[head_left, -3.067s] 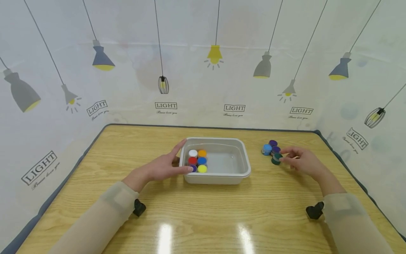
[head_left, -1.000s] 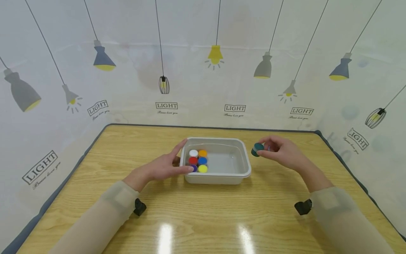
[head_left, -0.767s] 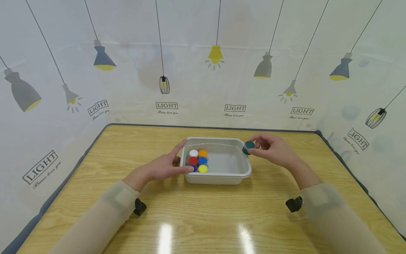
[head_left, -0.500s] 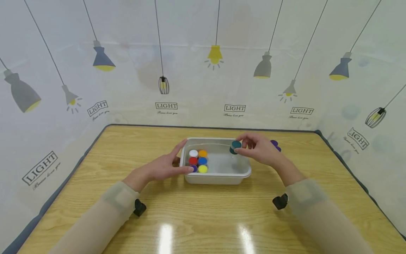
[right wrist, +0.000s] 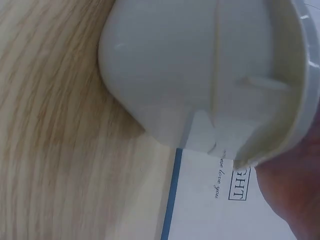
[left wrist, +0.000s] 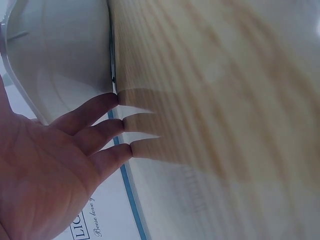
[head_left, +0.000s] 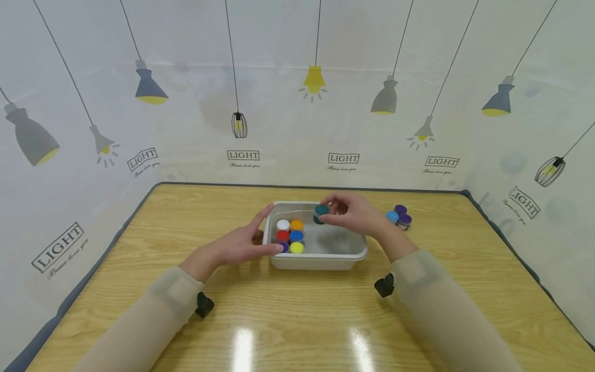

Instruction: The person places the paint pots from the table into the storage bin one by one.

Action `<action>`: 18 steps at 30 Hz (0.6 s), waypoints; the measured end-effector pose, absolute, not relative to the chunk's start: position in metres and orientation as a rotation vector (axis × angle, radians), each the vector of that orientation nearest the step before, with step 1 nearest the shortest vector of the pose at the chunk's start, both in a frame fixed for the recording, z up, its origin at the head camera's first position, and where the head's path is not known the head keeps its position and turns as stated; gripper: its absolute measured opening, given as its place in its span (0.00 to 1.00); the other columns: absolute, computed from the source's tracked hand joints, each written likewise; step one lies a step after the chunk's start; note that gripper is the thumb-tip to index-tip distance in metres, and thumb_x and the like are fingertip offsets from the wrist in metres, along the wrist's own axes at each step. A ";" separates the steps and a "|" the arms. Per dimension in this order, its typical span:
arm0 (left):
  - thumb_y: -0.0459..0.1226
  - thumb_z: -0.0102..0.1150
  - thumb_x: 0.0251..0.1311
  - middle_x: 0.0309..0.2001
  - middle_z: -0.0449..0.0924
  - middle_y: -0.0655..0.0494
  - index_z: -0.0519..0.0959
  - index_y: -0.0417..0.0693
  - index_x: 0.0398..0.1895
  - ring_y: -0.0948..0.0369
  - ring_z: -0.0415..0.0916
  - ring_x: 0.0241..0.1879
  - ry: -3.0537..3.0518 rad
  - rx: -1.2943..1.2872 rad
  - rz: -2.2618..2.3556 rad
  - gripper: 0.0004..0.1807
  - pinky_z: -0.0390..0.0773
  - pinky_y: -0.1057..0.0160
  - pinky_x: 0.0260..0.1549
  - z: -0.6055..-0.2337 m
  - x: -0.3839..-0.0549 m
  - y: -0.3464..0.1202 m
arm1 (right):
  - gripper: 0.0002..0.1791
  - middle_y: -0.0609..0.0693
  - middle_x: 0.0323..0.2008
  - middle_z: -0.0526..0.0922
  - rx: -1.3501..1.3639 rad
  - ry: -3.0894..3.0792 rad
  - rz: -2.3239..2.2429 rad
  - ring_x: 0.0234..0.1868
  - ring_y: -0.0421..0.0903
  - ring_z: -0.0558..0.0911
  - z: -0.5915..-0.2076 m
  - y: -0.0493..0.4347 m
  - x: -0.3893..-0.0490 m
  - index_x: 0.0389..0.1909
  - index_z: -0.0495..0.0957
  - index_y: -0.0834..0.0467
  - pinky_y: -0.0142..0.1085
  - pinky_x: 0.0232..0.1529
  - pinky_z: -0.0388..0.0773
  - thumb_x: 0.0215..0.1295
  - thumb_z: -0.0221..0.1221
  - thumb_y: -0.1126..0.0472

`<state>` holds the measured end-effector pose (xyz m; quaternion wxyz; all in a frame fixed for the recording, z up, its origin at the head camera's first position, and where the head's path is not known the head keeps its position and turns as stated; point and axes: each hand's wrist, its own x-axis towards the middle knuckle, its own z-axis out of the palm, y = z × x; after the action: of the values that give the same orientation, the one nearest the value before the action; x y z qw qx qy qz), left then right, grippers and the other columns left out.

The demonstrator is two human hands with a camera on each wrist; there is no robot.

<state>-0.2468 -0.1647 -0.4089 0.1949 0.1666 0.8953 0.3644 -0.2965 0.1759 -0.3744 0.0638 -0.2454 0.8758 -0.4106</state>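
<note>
In the head view, my right hand (head_left: 355, 213) pinches a small paint jar with a dark green lid (head_left: 321, 212) over the back middle of a light grey plastic bin (head_left: 316, 263). My left hand (head_left: 237, 245) rests at the bin's left side, thumb and index finger spread along its rim. The left wrist view shows its other fingers (left wrist: 100, 135) fairly straight, tips on the table. Inside the bin, along its left end, stand jars with white (head_left: 283, 225), orange (head_left: 296, 225), red (head_left: 282, 235), blue (head_left: 296, 236), purple and yellow (head_left: 296, 247) lids; the thumb partly covers the purple one.
Right of the bin, a light blue jar (head_left: 392, 217) and two purple-lidded jars (head_left: 404, 221) stand close together on the wooden table (head_left: 279, 320). A printed cloth wall (head_left: 288, 129) closes off the back and both sides.
My right hand has taken the green-lidded jar from the cluster at the right and carried it leftward over the bin. My left hand has stayed put.
</note>
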 end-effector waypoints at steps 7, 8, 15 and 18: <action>0.74 0.64 0.64 0.82 0.69 0.42 0.31 0.88 0.88 0.41 0.70 0.79 2.497 0.482 1.038 0.62 0.65 0.31 0.79 -0.410 -0.247 -0.165 | 0.18 0.50 0.40 0.83 -0.738 2.605 -1.221 0.39 0.49 0.77 -0.377 0.165 -0.302 0.57 0.85 0.53 0.35 0.40 0.76 0.71 0.75 0.54; 0.74 0.64 0.64 0.82 0.70 0.42 0.31 0.88 0.88 0.42 0.71 0.79 2.498 0.483 1.040 0.62 0.66 0.31 0.79 -0.411 -0.247 -0.165 | 0.18 0.50 0.40 0.83 -0.732 2.608 -1.219 0.39 0.49 0.78 -0.377 0.164 -0.302 0.57 0.85 0.53 0.36 0.40 0.76 0.71 0.75 0.54; 0.74 0.64 0.64 0.82 0.70 0.42 0.31 0.87 0.89 0.41 0.71 0.79 2.491 0.480 1.035 0.62 0.66 0.30 0.78 -0.411 -0.247 -0.166 | 0.18 0.51 0.41 0.84 -0.673 2.593 -1.243 0.40 0.50 0.78 -0.383 0.161 -0.302 0.58 0.85 0.53 0.37 0.42 0.77 0.71 0.74 0.54; 0.74 0.63 0.64 0.82 0.69 0.41 0.30 0.86 0.89 0.40 0.70 0.79 2.490 0.484 1.038 0.63 0.65 0.30 0.79 -0.411 -0.247 -0.166 | 0.18 0.51 0.41 0.84 -0.657 2.601 -1.229 0.41 0.50 0.78 -0.386 0.160 -0.304 0.58 0.85 0.52 0.38 0.43 0.77 0.71 0.74 0.54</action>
<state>-0.2474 -0.1663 -0.4106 0.1993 0.1731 0.8903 0.3711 -0.3037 0.1597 -0.3863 0.0954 -0.2217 0.8775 -0.4145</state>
